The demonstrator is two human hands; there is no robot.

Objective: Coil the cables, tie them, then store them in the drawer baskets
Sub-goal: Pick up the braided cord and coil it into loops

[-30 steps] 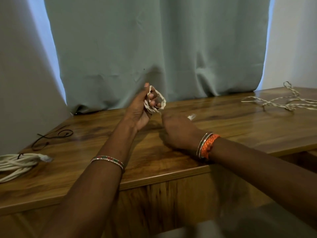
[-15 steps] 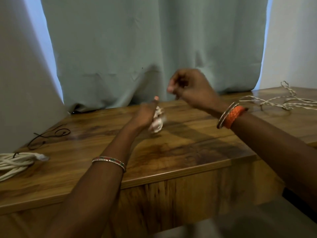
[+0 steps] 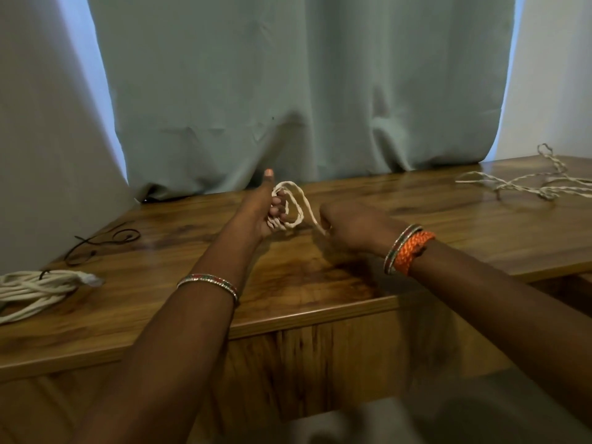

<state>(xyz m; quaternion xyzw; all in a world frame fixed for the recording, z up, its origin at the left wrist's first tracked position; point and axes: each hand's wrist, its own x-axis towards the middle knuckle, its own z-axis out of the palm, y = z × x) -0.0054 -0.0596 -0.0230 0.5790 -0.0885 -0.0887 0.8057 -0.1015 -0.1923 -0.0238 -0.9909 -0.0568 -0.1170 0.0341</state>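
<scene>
A short cream cord (image 3: 296, 203) is looped around the fingers of my left hand (image 3: 261, 208), which holds it just above the wooden tabletop (image 3: 320, 283), thumb pointing up. My right hand (image 3: 350, 224) sits close to the right of it, fingers closed on the cord's free end, which runs taut from the loop down to that hand. Both wrists wear bangles. No drawer basket is in view.
A thick white rope bundle (image 3: 35, 288) lies at the table's left edge, with a thin black cord (image 3: 99, 241) behind it. A loose twisted cream cable (image 3: 528, 184) sprawls at the far right. A grey-green curtain (image 3: 304, 91) hangs behind the table.
My right hand was raised above the table half a second ago; it has come down beside the left hand, pulling the cord's end. The left hand has lifted slightly with the loop.
</scene>
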